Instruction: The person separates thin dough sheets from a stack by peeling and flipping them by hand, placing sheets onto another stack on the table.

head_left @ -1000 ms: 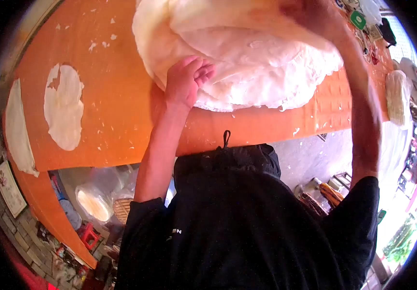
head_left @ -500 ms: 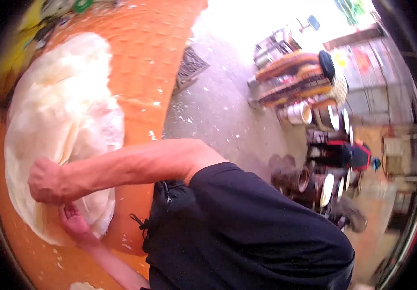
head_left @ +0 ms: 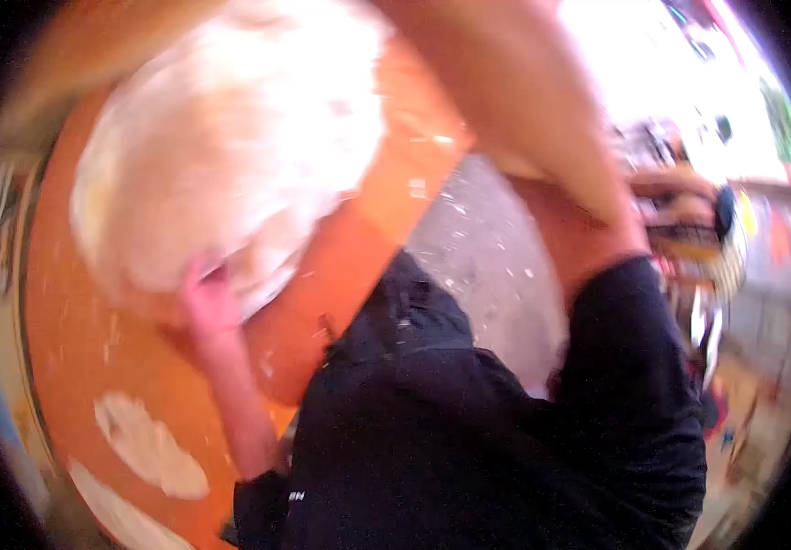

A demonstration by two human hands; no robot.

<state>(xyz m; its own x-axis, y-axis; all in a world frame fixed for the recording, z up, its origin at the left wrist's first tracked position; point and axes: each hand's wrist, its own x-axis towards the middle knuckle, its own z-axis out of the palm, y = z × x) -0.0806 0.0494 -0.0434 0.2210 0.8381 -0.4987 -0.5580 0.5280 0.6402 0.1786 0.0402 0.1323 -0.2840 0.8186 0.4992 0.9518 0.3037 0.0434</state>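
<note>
A large, pale, layered sheet of what looks like dough (head_left: pixel 221 156) lies on the orange table (head_left: pixel 65 348), its surface smeared by motion. At its near edge is my left hand (head_left: pixel 210 298), fingers curled against the sheet; whether they pinch it is too blurred to tell. My right arm rises across the upper right of the view, and its hand is outside the picture at the top. Two smaller flat pale pieces rest on the table at the lower left, one oval (head_left: pixel 150 446) and one long (head_left: pixel 120 513).
Grey floor (head_left: pixel 487 266) with pale scraps shows beyond the table's near edge. Stacked furniture with cushions (head_left: pixel 689 215) stands at the right. A bright opening is at the upper right.
The view has swung back towards the table from the right. My right hand has gone from beside my left hand on the sheet to out of view. My left hand remains at the sheet's edge.
</note>
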